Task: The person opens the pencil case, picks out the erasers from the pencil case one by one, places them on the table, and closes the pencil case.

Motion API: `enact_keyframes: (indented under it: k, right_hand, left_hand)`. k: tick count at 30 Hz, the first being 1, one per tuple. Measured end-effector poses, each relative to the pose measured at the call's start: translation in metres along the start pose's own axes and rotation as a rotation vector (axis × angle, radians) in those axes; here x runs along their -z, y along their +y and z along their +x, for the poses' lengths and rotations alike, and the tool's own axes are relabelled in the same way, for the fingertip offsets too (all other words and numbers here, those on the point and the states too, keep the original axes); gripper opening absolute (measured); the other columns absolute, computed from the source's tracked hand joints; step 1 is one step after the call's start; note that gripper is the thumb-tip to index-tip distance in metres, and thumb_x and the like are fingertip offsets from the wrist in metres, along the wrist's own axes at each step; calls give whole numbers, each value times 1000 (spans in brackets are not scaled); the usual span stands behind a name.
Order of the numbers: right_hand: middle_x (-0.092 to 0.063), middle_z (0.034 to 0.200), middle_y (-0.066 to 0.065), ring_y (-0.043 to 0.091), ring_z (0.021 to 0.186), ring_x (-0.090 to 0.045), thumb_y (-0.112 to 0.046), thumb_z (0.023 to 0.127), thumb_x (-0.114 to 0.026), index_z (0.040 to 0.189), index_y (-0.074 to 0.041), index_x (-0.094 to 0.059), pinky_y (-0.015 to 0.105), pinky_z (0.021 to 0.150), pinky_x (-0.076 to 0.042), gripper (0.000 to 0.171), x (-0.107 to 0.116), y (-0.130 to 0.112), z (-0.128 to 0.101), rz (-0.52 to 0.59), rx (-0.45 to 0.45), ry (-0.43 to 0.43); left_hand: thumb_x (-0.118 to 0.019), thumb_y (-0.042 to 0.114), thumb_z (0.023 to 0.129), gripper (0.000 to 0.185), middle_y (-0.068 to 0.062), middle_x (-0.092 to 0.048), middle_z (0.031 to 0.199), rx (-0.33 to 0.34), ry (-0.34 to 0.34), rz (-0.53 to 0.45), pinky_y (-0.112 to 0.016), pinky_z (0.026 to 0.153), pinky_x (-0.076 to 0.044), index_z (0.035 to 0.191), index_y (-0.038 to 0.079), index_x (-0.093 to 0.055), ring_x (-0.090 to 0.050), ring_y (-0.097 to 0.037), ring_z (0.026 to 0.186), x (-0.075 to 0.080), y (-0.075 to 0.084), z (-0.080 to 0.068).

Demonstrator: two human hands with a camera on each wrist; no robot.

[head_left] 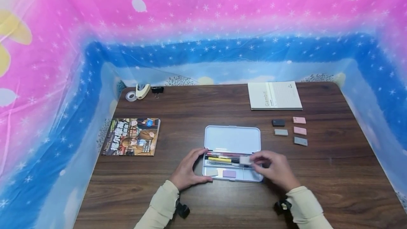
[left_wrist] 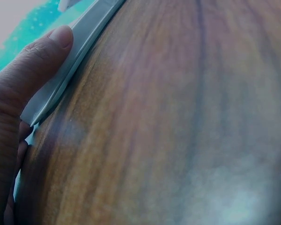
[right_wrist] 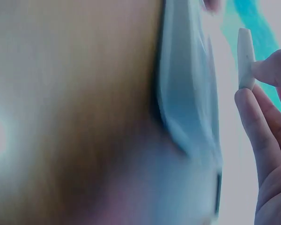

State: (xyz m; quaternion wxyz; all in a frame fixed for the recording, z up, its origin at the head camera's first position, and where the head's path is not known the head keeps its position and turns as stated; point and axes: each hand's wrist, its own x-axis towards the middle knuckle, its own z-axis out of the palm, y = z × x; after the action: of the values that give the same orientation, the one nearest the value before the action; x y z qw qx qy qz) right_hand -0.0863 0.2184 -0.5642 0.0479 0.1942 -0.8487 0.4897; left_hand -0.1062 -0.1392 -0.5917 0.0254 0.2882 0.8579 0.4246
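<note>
A white pencil case [head_left: 233,139] lies on the table with its lid swung back. Pens and pencils, including a yellow pen [head_left: 219,159], fill its rear section; a whitish eraser [head_left: 212,172] and a purple eraser [head_left: 229,174] lie in the front one. My left hand [head_left: 187,173] grips the case's left end, thumb [left_wrist: 61,40] on the front edge and fingers toward the back corner. Over the right part of the case, my right hand [head_left: 276,169] pinches a pale eraser [right_wrist: 245,56] between thumb and fingertips.
To the right lie a black eraser [head_left: 278,123], two pink erasers [head_left: 299,120] and two grey erasers [head_left: 281,132]. Behind them is a notebook [head_left: 275,96]. On the left are an illustrated book [head_left: 131,137], a tape roll [head_left: 130,96], a cream-coloured dispenser-like object [head_left: 143,91] and a black binder clip [head_left: 157,89].
</note>
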Motion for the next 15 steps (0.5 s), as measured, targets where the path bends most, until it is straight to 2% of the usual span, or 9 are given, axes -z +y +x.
enact_keyframes:
  k: [4, 8, 11, 15]
  right_hand:
    - [-79, 94, 0, 4, 82, -72, 12, 77, -87, 100, -12, -78, 15, 73, -59, 34, 40, 25, 1, -144, -68, 97]
    - [-79, 92, 1, 0, 81, -71, 7, 81, -85, 98, -13, -78, 7, 71, -54, 27, 70, 52, -1, -268, -154, 107]
    - [-79, 92, 1, 0, 81, -71, 5, 84, -84, 97, -13, -78, 6, 70, -53, 23, 82, 66, -2, -311, -188, 83]
    - [-79, 91, 2, 7, 80, -74, 5, 84, -82, 95, -13, -78, 9, 69, -55, 21, 88, 74, 0, -350, -184, 75]
  left_hand:
    - [-101, 36, 71, 102, -6, -53, 151, 12, 2, -11, -47, 118, -43, 156, 13, -48, -52, -25, 140, 1, -1, 0]
    - [-101, 36, 70, 103, -7, -53, 151, 5, 1, -5, -47, 118, -43, 155, 12, -48, -52, -25, 140, 1, -2, 0]
    - [-101, 35, 70, 104, -8, -53, 150, -13, 3, 0, -47, 118, -44, 155, 11, -48, -53, -26, 139, 0, -2, 0]
    - [-102, 34, 69, 104, -8, -53, 149, -26, 12, 4, -48, 116, -45, 155, 11, -48, -54, -27, 138, -1, -2, 0]
